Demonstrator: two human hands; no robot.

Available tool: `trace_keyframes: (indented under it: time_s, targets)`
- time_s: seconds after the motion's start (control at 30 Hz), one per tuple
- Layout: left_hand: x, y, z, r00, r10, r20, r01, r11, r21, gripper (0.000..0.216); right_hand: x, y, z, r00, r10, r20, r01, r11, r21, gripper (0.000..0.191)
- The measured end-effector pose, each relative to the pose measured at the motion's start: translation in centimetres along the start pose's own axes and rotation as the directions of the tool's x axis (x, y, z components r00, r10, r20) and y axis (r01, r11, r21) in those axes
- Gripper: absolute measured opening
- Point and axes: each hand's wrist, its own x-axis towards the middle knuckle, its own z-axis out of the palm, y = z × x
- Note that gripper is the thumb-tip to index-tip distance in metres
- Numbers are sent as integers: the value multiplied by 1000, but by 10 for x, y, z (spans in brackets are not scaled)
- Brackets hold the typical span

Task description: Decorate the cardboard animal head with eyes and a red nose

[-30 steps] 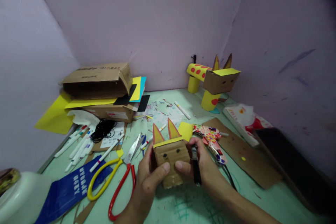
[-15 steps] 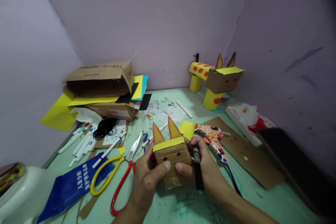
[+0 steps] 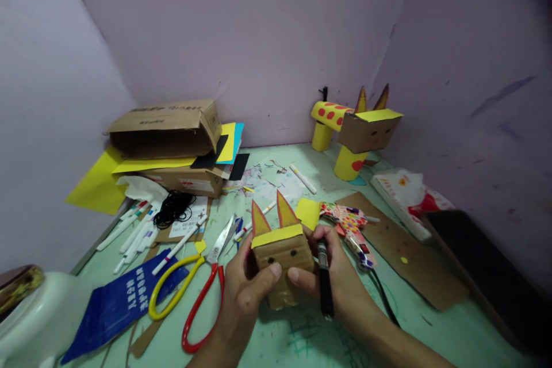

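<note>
Between my two hands is a small cardboard box head (image 3: 282, 293) with a yellow strip on its top edge, two pointed yellow ears outlined in red, and two dark drawn eyes. My left hand (image 3: 250, 287) grips its left side, the thumb on the front near one eye. On the other side my right hand (image 3: 330, 270) closes on the box, thumb tip on the front face. A black marker pen (image 3: 325, 284) is also tucked in my right hand, pointing down toward me. Left of my left hand lie scissors (image 3: 211, 267) with one yellow and one red handle, blades apart.
A finished-looking cardboard-and-yellow-paper animal (image 3: 366, 132) stands at the back right. Nearby are a floral glue gun (image 3: 345, 218), a cardboard strip (image 3: 401, 253) and a dark phone-like slab (image 3: 478, 270). Leftward are boxes (image 3: 168, 118), several markers (image 3: 140, 236), black cord (image 3: 173, 209) and a blue packet (image 3: 114, 310).
Hardly anything differs. Both hands keep the same hold on the cardboard head and pen, while the view shifts very slightly.
</note>
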Motion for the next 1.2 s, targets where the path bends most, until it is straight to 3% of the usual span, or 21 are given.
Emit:
trace_keyframes:
  time_s: [0.33,0.87,1.2]
  targets:
    - [0,-4,-5,1000,16,-2,-16,999,-43,34,0,-1,1,999,-7,-38,7,1000,-5,69]
    - [0,-1,1,998,-24,-50,23,999,-27,57,-2,-1,2,999,-8,-53,8,1000,3,72]
    - [-2,0,-1,1000,-8,-25,7,999,-35,40,-1,3,2,998,-24,-61,22,999,-30,69]
